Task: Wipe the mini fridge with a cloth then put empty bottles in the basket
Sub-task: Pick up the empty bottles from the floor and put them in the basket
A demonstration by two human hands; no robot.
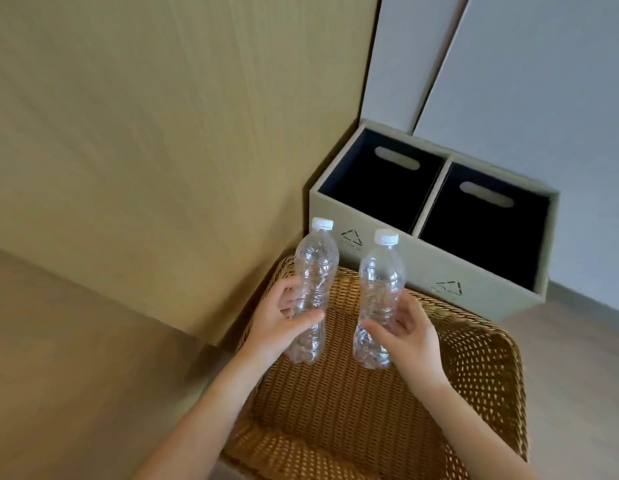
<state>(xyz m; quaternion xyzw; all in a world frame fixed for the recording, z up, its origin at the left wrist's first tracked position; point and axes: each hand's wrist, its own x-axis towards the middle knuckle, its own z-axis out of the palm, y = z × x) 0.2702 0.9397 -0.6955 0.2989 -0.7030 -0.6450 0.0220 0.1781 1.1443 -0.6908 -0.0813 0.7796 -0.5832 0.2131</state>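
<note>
I hold two clear, empty plastic bottles with white caps upright above a woven wicker basket [488, 372]. My left hand [277, 323] grips the left bottle [316, 268] around its lower half. My right hand [410, 336] grips the right bottle [380, 282] the same way. Both bottles hang over the basket's far half, their bases above its floor. The basket's inside shows nothing but weave. Neither the mini fridge nor a cloth is in view.
A grey two-compartment recycling bin [436, 268] with dark insides stands on the floor just beyond the basket. A tall wood-grain panel [162, 133] rises at the left, close to the basket's left rim. Pale walls stand behind the bin.
</note>
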